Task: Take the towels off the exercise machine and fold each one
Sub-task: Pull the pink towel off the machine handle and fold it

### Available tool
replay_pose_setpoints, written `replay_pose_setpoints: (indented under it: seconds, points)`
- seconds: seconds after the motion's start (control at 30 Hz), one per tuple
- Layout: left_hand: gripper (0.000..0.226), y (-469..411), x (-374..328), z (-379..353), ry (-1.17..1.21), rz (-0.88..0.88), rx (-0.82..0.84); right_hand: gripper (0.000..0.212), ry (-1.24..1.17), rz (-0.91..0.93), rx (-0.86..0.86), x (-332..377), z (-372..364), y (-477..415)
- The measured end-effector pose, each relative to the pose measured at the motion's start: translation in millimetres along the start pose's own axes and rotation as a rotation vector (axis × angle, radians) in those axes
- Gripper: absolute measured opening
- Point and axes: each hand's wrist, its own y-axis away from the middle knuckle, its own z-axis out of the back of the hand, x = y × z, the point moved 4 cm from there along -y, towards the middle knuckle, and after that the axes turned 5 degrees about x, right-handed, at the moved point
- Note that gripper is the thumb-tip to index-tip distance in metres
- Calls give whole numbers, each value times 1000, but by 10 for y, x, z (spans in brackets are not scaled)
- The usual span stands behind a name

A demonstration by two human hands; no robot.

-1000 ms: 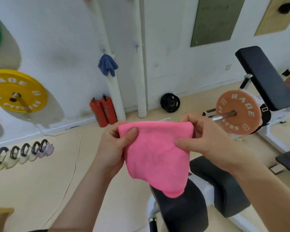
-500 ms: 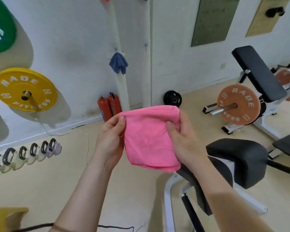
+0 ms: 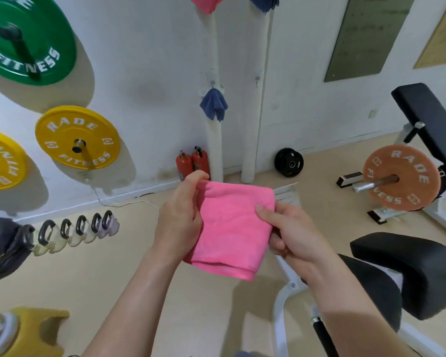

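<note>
Hanging folded in mid-air above the floor, a pink towel is gripped at its sides by the left hand and right hand, fingers clamped on it.

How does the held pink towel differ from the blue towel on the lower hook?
The pink towel is folded into a flat rectangle; the blue towel hangs bunched from one point. The left hand and right hand hold the pink towel; nothing touches the blue towel. Both look like soft cloth.
</note>
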Motion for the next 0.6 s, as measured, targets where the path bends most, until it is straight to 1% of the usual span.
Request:
replay_pose_setpoints:
  seconds: [0.07, 0.13, 0.17, 0.2, 0.27, 0.3, 0.33, 0.37, 0.4, 0.43, 0.47, 0.5, 0.53, 0.57, 0.6]
  points:
    - [45, -138, 135, -130, 101, 89, 31, 7, -87, -45, -5, -12, 18, -146]
    - [38, -314, 309, -285, 280, 228, 50, 8, -171, -49, -3, 36, 42, -356]
    - [35, -361, 388, -344, 323, 274, 80, 9, -208, -48, 16, 53, 45, -432]
    - [35, -466, 466, -423, 311, 271, 138, 11, -234, -38, 51, 91, 64, -560]
    - [44, -729, 577, -605, 191, 168, 282, 20, -220, -13, 102, 200, 141, -901]
    - [53, -884, 585, -671, 92, 70, 324, 22, -175, 3, 103, 281, 178, -1091]
    - [57, -1062, 591, -725, 14, -25, 319, 22, -126, 13, 89, 374, 212, -1276]
    - [55, -1258, 584, -759, 4, -74, 281, 21, -72, 18, 63, 471, 259, -1469]
    - [46, -1458, 560, -772, 45, -90, 225, 20, -13, 32, 36, 576, 311, -1654]
    - [35, -1650, 535, -775, 132, -80, 179, 18, 49, 57, 20, 681, 357, -1828]
    - [24, -1842, 485, -770, 249, -49, 168, 17, 108, 90, 21, 794, 394, -2000]
    - [20, -2040, 449, -782, 354, -8, 188, 16, 163, 127, 40, 914, 410, -2166]
    - [24, -2235, 436, -814, 434, 35, 240, 16, 226, 166, 72, 1043, 413, -2324]
    - [32, -2421, 460, -865, 467, 78, 307, 16, 305, 211, 109, 1169, 406, -2480]
    - [36, -2599, 495, -910, 449, 103, 362, 17, 385, 256, 138, 1289, 390, -2625]
